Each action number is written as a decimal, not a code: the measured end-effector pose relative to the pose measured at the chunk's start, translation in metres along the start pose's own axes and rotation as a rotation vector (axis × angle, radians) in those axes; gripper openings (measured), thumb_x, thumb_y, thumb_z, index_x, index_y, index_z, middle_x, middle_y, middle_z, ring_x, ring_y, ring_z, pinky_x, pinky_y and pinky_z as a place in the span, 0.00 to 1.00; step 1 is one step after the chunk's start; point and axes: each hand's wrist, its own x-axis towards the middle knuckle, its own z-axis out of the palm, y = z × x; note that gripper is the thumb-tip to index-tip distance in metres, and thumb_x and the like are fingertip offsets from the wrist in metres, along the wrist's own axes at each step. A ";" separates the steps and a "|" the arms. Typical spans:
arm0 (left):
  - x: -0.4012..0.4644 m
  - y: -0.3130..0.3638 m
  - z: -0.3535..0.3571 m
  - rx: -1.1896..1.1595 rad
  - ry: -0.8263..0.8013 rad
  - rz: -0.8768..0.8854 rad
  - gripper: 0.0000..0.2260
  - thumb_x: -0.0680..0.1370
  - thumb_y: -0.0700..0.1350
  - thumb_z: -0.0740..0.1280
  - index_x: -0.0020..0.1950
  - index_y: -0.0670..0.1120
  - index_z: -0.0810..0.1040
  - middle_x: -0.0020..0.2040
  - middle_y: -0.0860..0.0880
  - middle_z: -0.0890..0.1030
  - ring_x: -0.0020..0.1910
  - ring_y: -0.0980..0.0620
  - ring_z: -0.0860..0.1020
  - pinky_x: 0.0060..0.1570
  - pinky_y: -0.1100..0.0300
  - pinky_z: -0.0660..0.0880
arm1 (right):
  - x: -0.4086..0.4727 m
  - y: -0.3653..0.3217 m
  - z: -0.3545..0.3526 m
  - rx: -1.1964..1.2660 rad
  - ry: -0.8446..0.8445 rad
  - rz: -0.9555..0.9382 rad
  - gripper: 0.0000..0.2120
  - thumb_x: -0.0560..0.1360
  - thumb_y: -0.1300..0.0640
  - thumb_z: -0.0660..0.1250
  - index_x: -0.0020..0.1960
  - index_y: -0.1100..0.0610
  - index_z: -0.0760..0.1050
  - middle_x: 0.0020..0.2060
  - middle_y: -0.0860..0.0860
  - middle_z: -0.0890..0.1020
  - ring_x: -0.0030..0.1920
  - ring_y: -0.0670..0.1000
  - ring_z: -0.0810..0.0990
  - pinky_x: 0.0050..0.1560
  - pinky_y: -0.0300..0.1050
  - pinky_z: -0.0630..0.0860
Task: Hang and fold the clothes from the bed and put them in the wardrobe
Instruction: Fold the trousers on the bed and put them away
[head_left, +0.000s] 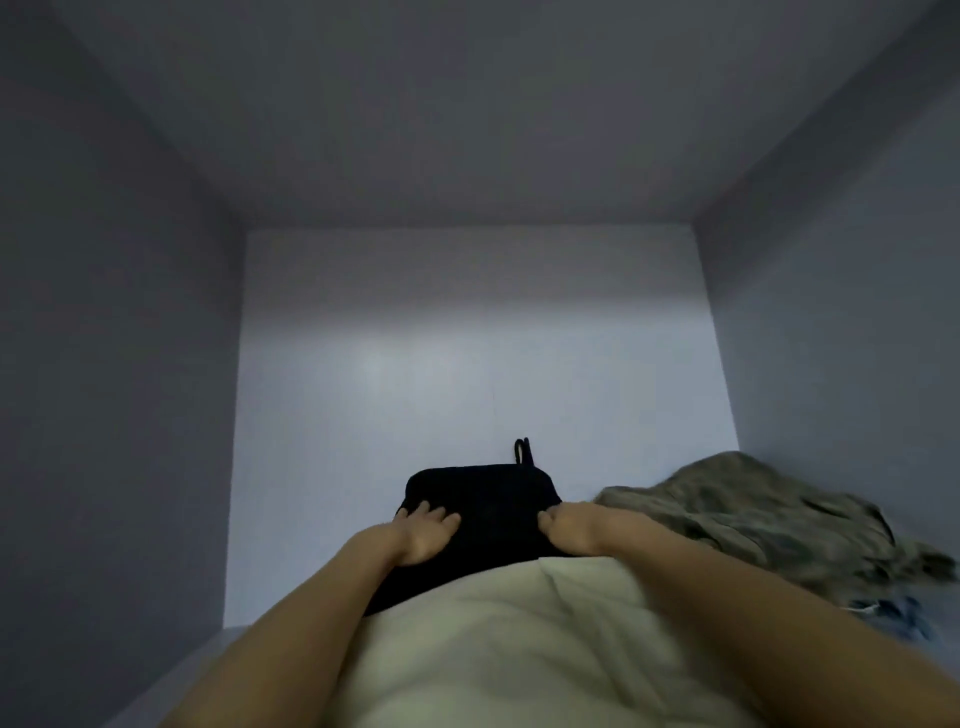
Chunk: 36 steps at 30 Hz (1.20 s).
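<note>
Low in the middle of the frame, a folded black garment (480, 512) lay inside the wardrobe (467, 338). The left hand (423, 535) rested flat on it, fingers spread; the right hand (569, 532) gripped its right edge with curled fingers. An olive garment (753, 519) lay crumpled at lower right.

Dim and bluish throughout; glowing palest on the back panel (467, 364), darkening toward ceiling and side walls; bending at the edges; blurring softly, especially lower right.
</note>
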 end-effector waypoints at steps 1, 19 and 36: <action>-0.003 -0.002 -0.004 -0.004 -0.027 -0.043 0.23 0.84 0.52 0.42 0.78 0.46 0.45 0.78 0.44 0.45 0.77 0.44 0.44 0.75 0.48 0.43 | -0.003 0.004 -0.002 0.025 -0.008 0.016 0.23 0.83 0.52 0.43 0.74 0.61 0.59 0.73 0.58 0.63 0.72 0.56 0.63 0.69 0.46 0.58; -0.321 0.008 -0.025 0.184 0.708 -0.349 0.23 0.79 0.50 0.61 0.74 0.50 0.64 0.71 0.44 0.66 0.68 0.41 0.68 0.65 0.49 0.68 | -0.196 -0.089 -0.011 0.452 0.457 -0.717 0.15 0.79 0.57 0.54 0.59 0.57 0.76 0.59 0.52 0.79 0.60 0.55 0.75 0.61 0.51 0.71; -0.890 0.005 0.230 -0.254 0.760 -0.906 0.11 0.79 0.45 0.64 0.61 0.48 0.77 0.58 0.52 0.78 0.54 0.54 0.78 0.54 0.63 0.72 | -0.629 -0.302 0.283 0.778 -0.860 -1.173 0.11 0.80 0.60 0.58 0.45 0.49 0.76 0.39 0.46 0.82 0.41 0.46 0.80 0.52 0.46 0.76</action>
